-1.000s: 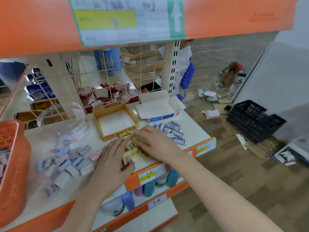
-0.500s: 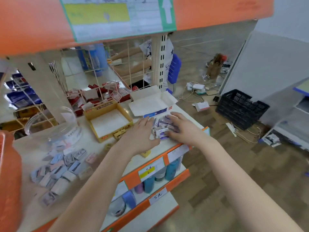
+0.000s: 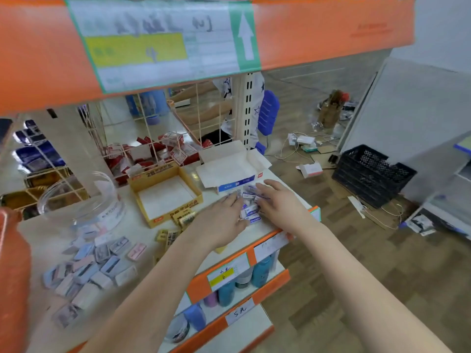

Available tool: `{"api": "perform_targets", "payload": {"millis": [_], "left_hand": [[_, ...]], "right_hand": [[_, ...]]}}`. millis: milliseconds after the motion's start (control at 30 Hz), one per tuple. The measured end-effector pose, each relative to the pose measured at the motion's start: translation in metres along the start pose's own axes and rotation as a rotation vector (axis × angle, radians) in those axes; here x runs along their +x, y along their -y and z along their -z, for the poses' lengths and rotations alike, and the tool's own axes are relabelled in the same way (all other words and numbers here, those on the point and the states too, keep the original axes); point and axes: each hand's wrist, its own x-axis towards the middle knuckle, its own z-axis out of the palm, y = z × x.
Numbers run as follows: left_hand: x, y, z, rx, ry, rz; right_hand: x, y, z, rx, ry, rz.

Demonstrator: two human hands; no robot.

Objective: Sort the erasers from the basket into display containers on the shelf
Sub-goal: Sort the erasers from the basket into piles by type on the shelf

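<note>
head | left hand (image 3: 224, 221) and right hand (image 3: 279, 206) both flat, fingers straight, pressing from either side on white-blue erasers (image 3: 251, 207) at the shelf's (image 3: 46, 240) right near edge, just before the open blue-white box (image 3: 233, 171) | yellow box (image 3: 167, 197) to its left | pastel erasers (image 3: 94, 263) loose near left | orange basket (image 3: 12, 276) at left edge

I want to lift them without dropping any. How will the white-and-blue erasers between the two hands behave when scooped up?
The white-and-blue erasers are small blocks, so probably light and stiff. They lie in a loose heap, so some may slip out between the left hand and right hand. Their flat sides suggest no rolling.
</note>
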Motion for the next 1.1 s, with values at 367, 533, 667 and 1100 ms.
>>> {"api": "perform_targets", "payload": {"millis": [367, 533, 667, 1100], "left_hand": [[-0.094, 0.054, 0.048, -0.046, -0.417, 0.348], [-0.168, 0.087, 0.06, -0.091, -0.533, 0.652], [-0.235, 0.116, 0.057, -0.123, -0.626, 0.898], [-0.362, 0.145, 0.025, -0.175, -0.629, 1.251]], "right_hand": [[0.04, 0.129, -0.017, 0.205, -0.114, 0.587], [0.036, 0.203, -0.041, 0.246, 0.068, 0.779], [0.026, 0.258, -0.058, 0.293, 0.138, 0.932], [0.002, 0.37, -0.098, 0.18, 0.406, 1.109]]}}
